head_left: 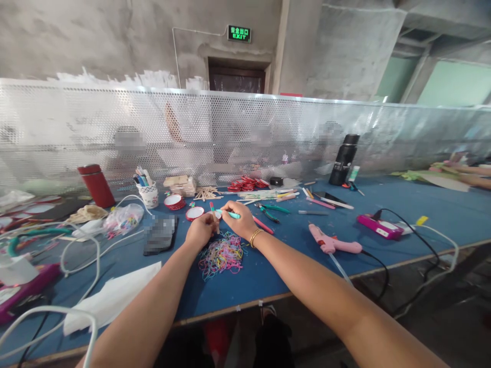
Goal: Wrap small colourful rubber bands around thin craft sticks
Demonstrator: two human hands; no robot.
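A blue table runs across the scene. A pink glue gun lies to the right, and a tangled heap of thin, many-coloured loops sits near the middle, just on the near side of the hands. The loops look light, soft and stretchy; one is probably best picked from the heap's loose edge, since a grab at the middle would likely drag others along.

The right hand and the left hand work close together above the far side of the heap; whether they touch, I cannot tell. The right fingers are closed around a turquoise pen, which should be light, smooth and rigid, easily steadied low on its barrel. A red-rimmed disc lies just beyond the left hand.

Smallest is the flat stick, pinched in the left fingertips, with red toward its far end. It is probably thin wood: very light, stiff, and liable to snap if bent. The bare near end seems the safer hold, as the colour might smear.
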